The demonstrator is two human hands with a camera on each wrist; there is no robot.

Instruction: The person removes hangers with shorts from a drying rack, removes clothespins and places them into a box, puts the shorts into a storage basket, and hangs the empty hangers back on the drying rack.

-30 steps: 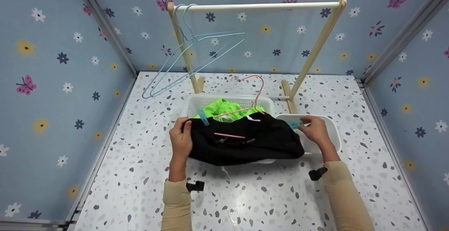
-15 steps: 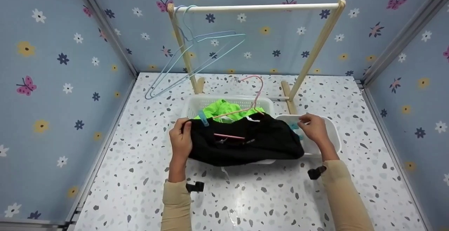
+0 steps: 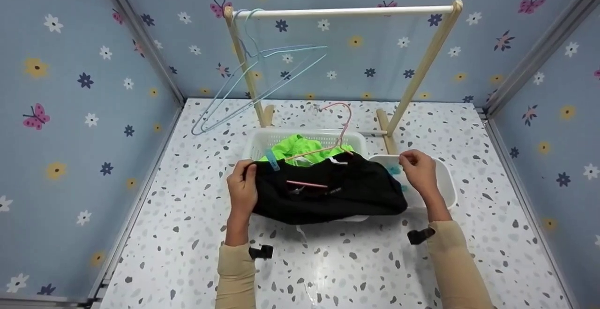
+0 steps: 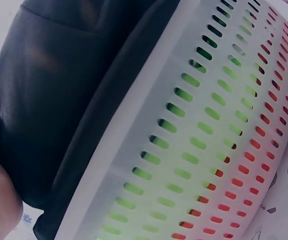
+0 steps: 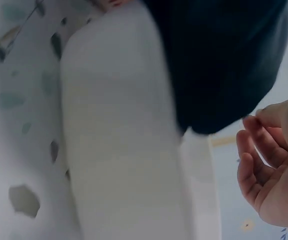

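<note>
A black shirt (image 3: 337,192) hangs folded over on a pink hanger (image 3: 348,124), lying across the front of the white basket (image 3: 255,142). My left hand (image 3: 241,189) grips its left end, thumb on top. A blue clothespin (image 3: 272,160) sits on the shirt's upper edge near that hand. Over the small white bin (image 3: 447,187) is my right hand (image 3: 420,173). In the right wrist view its fingers curl loosely, thumb and index tips close together, with nothing visible between them. Teal clothespins (image 3: 393,170) lie in the bin, partly hidden by the shirt's right end.
Bright green cloth (image 3: 297,147) fills part of the basket; something red shows through the basket holes in the left wrist view. A drying rack (image 3: 347,11) with a white bar and wooden legs stands behind. Blue and turquoise hangers (image 3: 262,91) hang at its left end.
The right hand's fingertips have lifted slightly away from the teal clothespins, drawing closer together. The left hand, shirt and hanger stay nearly where they were.
</note>
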